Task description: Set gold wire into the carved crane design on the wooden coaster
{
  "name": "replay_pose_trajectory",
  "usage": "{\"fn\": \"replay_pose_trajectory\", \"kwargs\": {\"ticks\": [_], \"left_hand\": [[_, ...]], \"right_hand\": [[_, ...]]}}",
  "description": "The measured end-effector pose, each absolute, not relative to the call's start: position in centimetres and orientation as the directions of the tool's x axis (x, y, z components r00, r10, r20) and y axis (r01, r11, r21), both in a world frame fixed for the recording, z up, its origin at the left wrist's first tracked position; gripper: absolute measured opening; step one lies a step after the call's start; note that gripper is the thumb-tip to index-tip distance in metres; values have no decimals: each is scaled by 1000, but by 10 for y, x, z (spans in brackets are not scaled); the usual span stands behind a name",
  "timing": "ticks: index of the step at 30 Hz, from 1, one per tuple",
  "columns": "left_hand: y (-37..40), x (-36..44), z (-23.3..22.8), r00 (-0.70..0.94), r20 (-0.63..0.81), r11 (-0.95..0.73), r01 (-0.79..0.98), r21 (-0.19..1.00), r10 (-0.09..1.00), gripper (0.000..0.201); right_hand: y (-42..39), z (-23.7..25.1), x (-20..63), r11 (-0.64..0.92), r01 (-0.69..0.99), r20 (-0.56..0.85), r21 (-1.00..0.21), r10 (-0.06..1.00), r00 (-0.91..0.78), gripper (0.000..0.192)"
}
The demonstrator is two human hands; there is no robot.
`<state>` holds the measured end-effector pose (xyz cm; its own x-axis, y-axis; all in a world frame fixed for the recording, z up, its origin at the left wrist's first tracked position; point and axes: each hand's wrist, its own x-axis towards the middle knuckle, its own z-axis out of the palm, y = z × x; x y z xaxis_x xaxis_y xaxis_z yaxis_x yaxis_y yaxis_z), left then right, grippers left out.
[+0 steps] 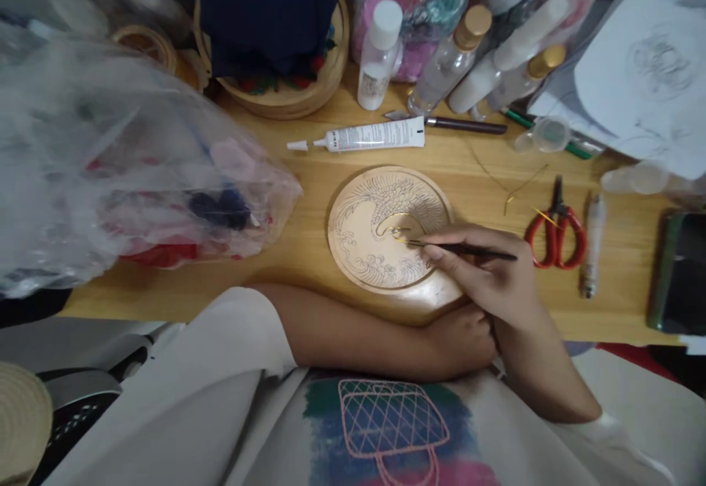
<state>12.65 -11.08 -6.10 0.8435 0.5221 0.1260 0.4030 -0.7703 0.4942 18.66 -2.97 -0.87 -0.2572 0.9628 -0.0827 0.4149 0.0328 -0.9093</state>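
A round wooden plaque (361,269) lies on the desk with a bird, flowers and waves drawn on it in fine dark lines. My right hand (485,269) pinches dark, slim tweezers (468,249), their tips over the plaque's middle. At those tips is a thin gold wire (401,215), bent in a curve along the drawing; whether the tips grip it is too small to tell. My left hand (463,335) is curled into a fist at the desk's front edge, beneath my right wrist. No object shows in it, and its palm side is hidden.
Behind the plaque lie an uncapped glue tube (378,135) and a dark pen-like tool (468,126). Red-handled pliers (557,240), a white pen (593,247) and a phone (678,273) lie right. Several bottles (375,67) stand behind; a plastic bag (137,162) bulges left.
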Motion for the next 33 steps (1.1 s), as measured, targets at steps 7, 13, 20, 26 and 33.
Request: {"fn": "replay_pose_trajectory", "kwargs": {"ticks": [7, 13, 20, 26, 33], "left_hand": [[-109, 123, -63, 874, 249, -879, 319, 355, 418, 47], [-88, 64, -20, 829, 442, -937, 266, 224, 341, 33], [-22, -33, 4, 737, 450, -863, 423, 276, 505, 18], [-5, -48, -26, 566, 531, -775, 494, 394, 631, 9], [-8, -50, -37, 555, 562, -788, 481, 385, 613, 9]], "right_hand": [[-25, -6, 191, -89, 362, -159, -928, 973, -169, 14], [-30, 9, 201, 90, 446, 17, -890, 986, -163, 9], [-44, 11, 198, 463, 634, 287, -619, 885, -366, 24], [-48, 14, 178, 387, 869, -78, -308, 900, -429, 23], [-38, 10, 149, 330, 943, -241, -41, 913, -330, 29]]}}
